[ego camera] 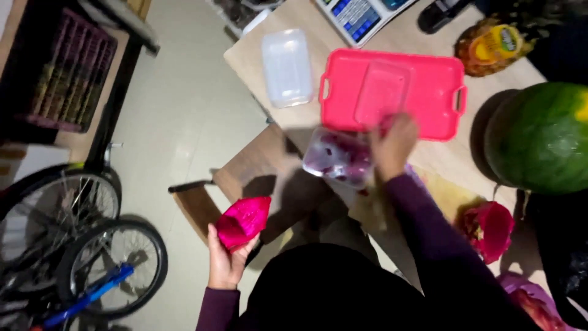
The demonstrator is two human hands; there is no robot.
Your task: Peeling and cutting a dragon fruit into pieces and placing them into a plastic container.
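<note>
My left hand [224, 260] is held out over the floor beside the table, closed on a bright pink piece of dragon fruit peel [243, 221]. My right hand [393, 145], blurred, reaches across the table and touches the edge of a clear plastic container [337, 157] with purple fruit pieces in it. That container sits just in front of a pink tray [429, 92], on which a clear lid [381, 93] lies. Whether the right hand grips anything is unclear.
A large watermelon [540, 138] fills the right side, with a pineapple [493, 44] behind it. An empty clear box [286, 67] and a scale [358, 16] sit at the back. More pink peel [490, 228] lies on the cutting board [450, 199]. Bicycles [79, 245] stand on the floor at left.
</note>
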